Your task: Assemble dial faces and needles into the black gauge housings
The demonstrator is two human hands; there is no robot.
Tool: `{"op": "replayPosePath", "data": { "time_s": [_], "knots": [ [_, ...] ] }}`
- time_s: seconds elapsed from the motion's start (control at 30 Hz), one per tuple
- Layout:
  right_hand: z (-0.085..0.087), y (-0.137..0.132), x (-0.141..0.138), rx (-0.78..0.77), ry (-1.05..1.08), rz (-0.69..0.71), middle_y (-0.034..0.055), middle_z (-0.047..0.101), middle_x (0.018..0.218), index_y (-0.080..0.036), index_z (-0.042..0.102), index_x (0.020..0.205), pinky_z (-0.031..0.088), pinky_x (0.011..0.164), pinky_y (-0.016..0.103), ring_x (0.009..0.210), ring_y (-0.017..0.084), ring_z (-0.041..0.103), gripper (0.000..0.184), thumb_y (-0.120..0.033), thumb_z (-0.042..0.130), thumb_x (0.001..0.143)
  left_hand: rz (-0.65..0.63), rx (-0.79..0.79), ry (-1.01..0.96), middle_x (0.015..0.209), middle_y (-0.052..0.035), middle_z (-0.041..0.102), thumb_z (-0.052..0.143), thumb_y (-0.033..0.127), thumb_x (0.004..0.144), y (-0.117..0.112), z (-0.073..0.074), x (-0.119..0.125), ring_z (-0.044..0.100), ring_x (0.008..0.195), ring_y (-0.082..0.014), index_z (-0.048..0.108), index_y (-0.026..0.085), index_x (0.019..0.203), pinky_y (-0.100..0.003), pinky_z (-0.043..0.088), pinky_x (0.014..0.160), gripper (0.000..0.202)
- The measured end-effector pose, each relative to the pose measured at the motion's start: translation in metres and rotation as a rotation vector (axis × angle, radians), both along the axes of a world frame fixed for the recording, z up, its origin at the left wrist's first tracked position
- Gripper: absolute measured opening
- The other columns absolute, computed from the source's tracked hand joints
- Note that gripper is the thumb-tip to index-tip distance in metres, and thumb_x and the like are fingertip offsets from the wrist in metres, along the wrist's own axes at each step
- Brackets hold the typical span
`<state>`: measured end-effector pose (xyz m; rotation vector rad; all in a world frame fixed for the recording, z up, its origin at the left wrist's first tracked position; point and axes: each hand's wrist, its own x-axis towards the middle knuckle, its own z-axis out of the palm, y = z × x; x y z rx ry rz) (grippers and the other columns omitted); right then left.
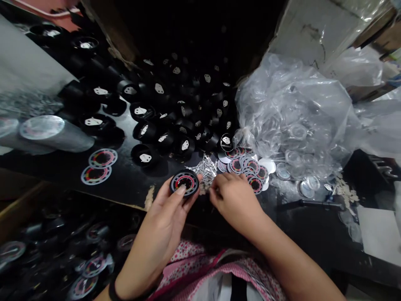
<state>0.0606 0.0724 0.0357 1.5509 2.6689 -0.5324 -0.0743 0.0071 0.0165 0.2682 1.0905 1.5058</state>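
My left hand (169, 200) grips a round black gauge (184, 183) with a printed dial face turned up, the thumb lying on the dial. Just to its right, my right hand (233, 194) has its fingers curled together at the edge of a heap of small white gauge needles (206, 169). What its fingertips hold, if anything, is hidden. Beside and behind that hand lies a spread of loose round dial faces (249, 165), some showing their plain white backs.
Many black gauge housings (166, 138) with white plates crowd the table's back. A clear plastic bag (291, 113) of transparent round covers bulges at right. A dark screwdriver-like tool (319, 204) lies there. Two dial faces (102, 158) rest at left; finished-looking gauges (94, 265) fill a box below.
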Motion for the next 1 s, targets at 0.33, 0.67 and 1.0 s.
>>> {"op": "replayPosePath", "data": {
  "time_s": [0.33,0.67,1.0],
  "knots": [
    [0.001,-0.009,0.028,-0.181,0.520,-0.260,-0.0006,0.064,0.076,-0.019,0.061,0.077,0.040,0.072,0.029,0.074,0.015,0.058,0.013,-0.017,0.065,0.090,-0.220,-0.159,-0.324,0.125,-0.0090,0.072,0.065,0.031,0.091,-0.007,-0.002,0.019,0.069,0.114,-0.0305,0.069,0.024,0.106,-0.048,0.057,0.096,0.017],
    [0.008,-0.026,0.044,0.084,0.376,-0.127,0.0042,0.064,0.089,-0.018,0.063,0.086,0.036,0.081,0.038,0.087,0.021,0.058,0.010,-0.022,0.060,0.095,-0.166,-0.121,-0.011,0.121,-0.0024,0.075,0.069,0.032,0.090,-0.013,-0.003,0.023,0.067,0.118,-0.0229,0.071,0.027,0.114,-0.033,0.052,0.104,0.025],
    [0.018,-0.030,0.046,-0.061,0.679,-0.200,0.0005,0.061,0.089,-0.021,0.064,0.087,0.040,0.080,0.034,0.088,0.016,0.058,0.009,-0.021,0.059,0.094,-0.234,-0.099,0.092,0.113,-0.0018,0.075,0.076,0.038,0.082,0.001,-0.005,0.040,0.069,0.110,-0.0235,0.070,0.030,0.115,-0.030,0.056,0.094,0.035]
  ]
}}
